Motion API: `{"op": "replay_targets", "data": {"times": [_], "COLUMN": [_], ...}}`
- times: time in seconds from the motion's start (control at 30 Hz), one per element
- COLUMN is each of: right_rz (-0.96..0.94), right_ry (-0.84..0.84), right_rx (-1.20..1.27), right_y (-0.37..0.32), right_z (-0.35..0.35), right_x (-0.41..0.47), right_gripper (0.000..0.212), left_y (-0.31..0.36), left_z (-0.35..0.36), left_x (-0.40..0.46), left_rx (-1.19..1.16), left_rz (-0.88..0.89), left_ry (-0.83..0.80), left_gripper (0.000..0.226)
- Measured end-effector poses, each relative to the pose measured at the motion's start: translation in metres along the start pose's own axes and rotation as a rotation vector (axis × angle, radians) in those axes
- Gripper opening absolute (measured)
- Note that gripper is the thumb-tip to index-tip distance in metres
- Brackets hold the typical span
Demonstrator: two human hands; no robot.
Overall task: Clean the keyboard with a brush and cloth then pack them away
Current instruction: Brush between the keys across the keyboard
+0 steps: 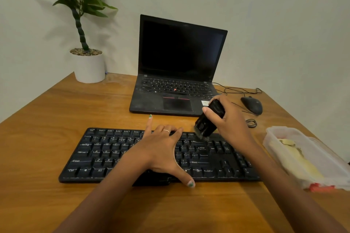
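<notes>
Keyboard (106,154): black, flat on the wooden desk (56,111), directly before the person.
Left hand (161,149): fingers spread and straight, palm pressed on the keyboard's middle keys.
Right hand (231,123): fingers curled around a black brush (209,119), clamped on it.
Brush: tilted, bristles touching the keyboard's upper right rows.
Cloth (295,159): yellow, lying inside a clear plastic container (274,132), right of the keyboard.
Laptop (180,66): open, screen dark, behind the keyboard.
Mouse (251,105): behind the keyboard, to the right.
Potted plant (89,62): behind the keyboard, to the left.
</notes>
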State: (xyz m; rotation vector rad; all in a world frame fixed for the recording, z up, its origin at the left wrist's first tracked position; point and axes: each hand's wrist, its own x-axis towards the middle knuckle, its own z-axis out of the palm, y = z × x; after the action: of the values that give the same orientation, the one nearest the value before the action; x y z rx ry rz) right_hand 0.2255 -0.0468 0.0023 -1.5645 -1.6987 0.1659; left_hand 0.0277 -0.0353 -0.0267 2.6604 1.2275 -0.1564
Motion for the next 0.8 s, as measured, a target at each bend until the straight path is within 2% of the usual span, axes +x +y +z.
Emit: {"op": "replay_targets", "data": {"times": [0.1, 0.27, 0.43, 0.6, 0.67, 0.8], "right_rz": [0.053, 0.082, 0.159, 0.103, 0.137, 0.268], "right_ry": [-0.093, 0.061, -0.123, 0.056, 0.001, -0.264], "right_rx": [-0.135, -0.154, -0.273, -0.256, -0.277, -0.278], "right_y": [-0.005, -0.012, -0.017, -0.018, -0.019, -0.027], "right_z": [-0.002, 0.02, 0.007, 0.027, 0.019, -0.011], "right_x": [0.011, 0.012, 0.02, 0.011, 0.013, 0.017], "right_gripper": [0.023, 0.025, 0.025, 0.028, 0.028, 0.029], "left_y": [0.0, 0.001, 0.0, 0.001, 0.0, -0.001], "left_z": [-0.001, -0.001, 0.0, -0.001, 0.0, 0.001], "left_x": [0.0, -0.001, -0.001, -0.001, -0.002, -0.001], "left_rx": [0.004, -0.009, -0.013, -0.021, -0.027, -0.032], "left_rz": [0.002, -0.001, 0.003, -0.001, 0.001, 0.005], "left_ry": [0.007, 0.008, 0.016, 0.015, 0.021, 0.026], "left_gripper": [0.134, 0.135, 0.135, 0.134, 0.135, 0.135]}}
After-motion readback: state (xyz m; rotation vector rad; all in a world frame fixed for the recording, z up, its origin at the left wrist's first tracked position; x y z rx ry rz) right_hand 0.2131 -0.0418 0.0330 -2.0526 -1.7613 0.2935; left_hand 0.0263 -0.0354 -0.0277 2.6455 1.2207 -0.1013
